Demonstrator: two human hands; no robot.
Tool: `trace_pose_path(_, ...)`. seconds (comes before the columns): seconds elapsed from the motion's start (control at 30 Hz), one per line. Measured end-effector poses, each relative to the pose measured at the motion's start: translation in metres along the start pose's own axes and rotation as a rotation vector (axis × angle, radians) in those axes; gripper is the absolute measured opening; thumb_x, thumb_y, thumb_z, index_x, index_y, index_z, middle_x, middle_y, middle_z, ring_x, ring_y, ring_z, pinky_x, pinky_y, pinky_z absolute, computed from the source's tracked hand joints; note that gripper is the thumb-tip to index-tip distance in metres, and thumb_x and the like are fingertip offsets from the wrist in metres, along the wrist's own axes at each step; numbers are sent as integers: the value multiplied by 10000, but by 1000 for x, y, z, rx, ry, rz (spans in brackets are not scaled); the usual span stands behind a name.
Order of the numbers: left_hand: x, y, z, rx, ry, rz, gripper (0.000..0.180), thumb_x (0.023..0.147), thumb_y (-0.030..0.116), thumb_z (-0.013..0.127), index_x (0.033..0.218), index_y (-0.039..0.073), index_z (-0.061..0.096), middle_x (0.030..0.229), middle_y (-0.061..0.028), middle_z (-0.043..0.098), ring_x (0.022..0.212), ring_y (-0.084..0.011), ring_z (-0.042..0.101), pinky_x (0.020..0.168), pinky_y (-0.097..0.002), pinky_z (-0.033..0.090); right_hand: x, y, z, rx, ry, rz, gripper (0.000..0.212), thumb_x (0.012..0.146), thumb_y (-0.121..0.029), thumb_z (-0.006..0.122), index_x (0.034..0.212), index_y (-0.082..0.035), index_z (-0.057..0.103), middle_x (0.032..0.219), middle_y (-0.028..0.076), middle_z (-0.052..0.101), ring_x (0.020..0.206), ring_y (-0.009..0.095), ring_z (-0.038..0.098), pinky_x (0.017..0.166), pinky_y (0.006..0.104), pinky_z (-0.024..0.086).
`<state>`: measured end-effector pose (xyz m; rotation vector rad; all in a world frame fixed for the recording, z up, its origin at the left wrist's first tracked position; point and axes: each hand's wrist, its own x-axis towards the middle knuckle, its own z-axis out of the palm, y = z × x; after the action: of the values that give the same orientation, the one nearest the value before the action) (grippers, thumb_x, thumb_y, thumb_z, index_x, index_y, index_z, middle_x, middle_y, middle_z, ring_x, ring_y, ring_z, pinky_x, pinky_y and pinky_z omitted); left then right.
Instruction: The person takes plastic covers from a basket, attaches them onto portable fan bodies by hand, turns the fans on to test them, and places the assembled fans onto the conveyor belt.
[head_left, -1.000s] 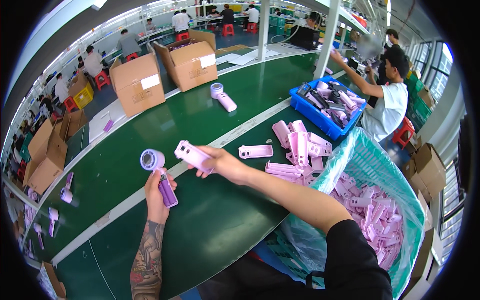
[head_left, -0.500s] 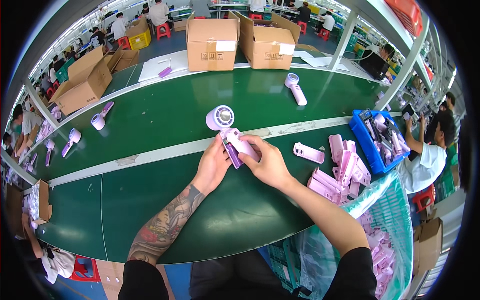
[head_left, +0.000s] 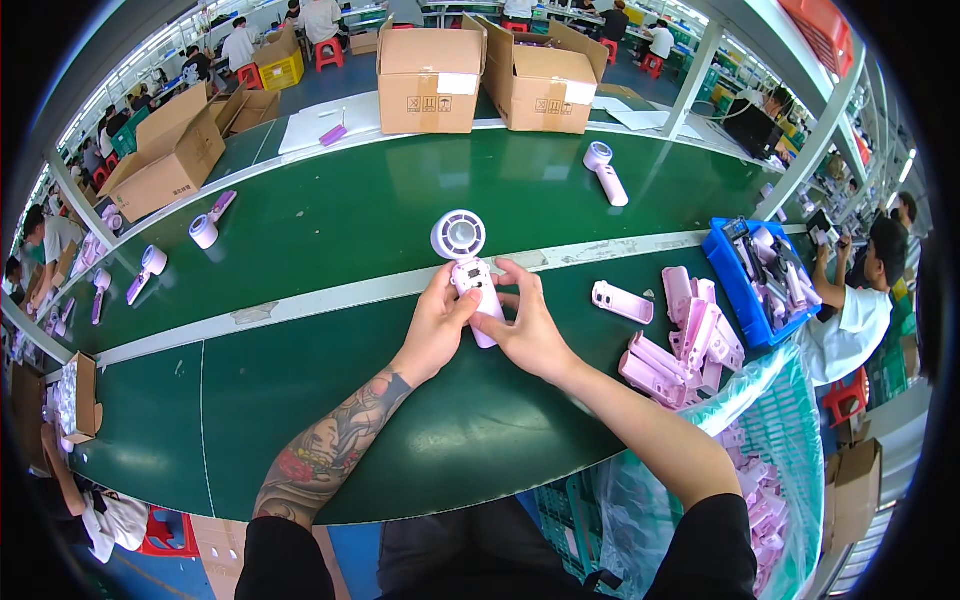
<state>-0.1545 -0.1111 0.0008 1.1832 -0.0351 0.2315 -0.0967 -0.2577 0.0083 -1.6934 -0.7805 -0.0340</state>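
Both my hands are closed round the handle of a lilac handheld fan, held over the near side of the green bench. Its round head points away from me. My left hand grips the handle's left side, thumb on its front. From the right, my right hand presses its thumb low on the handle, with the fingers curled behind. A lilac cover lies on the handle, its lower end partly hidden by my thumbs. Right of my hands rests a loose pink handle shell, next to a heap of similar shells.
Several fans, such as one at the right, lie on the green belt beyond the pale rail. A blue bin of parts stands at the right, above a plastic-lined green crate. Cardboard boxes line the far edge.
The cover, held tilted over the open handle before, now lies flat along it. My hands have closed in on the handle, and the fan has shifted slightly right. Belt fans have drifted right.
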Motion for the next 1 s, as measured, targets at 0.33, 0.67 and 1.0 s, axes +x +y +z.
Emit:
trace_pose_path(0.33,3,-18,-11,505,-106,177,434,995,58,548,1402,-7,412,1229,-191,609,1092,-242,652,942,-331,531,8,-5,-20,-192,-308,155,328,874,-66,684,1196,-16,647,857,99,703,716,202,640,735,316,527)
trace_pose_path(0.67,1,-12,3,412,44,200,318,1017,124,557,1294,-20,497,1105,-171,646,972,-238,676,903,-348,542,11,-16,-23,-50,-403,310,275,914,-95,653,1163,19,626,868,112,700,708,169,636,676,293,518)
trace_pose_path(1.0,1,-4,-7,215,-31,8,320,1092,256,425,1236,-5,541,999,-135,650,860,-197,653,810,-308,528,47,20,-88,1304,-519,637,339,1026,-183,554,1277,44,537,983,160,673,687,132,618,601,215,500)
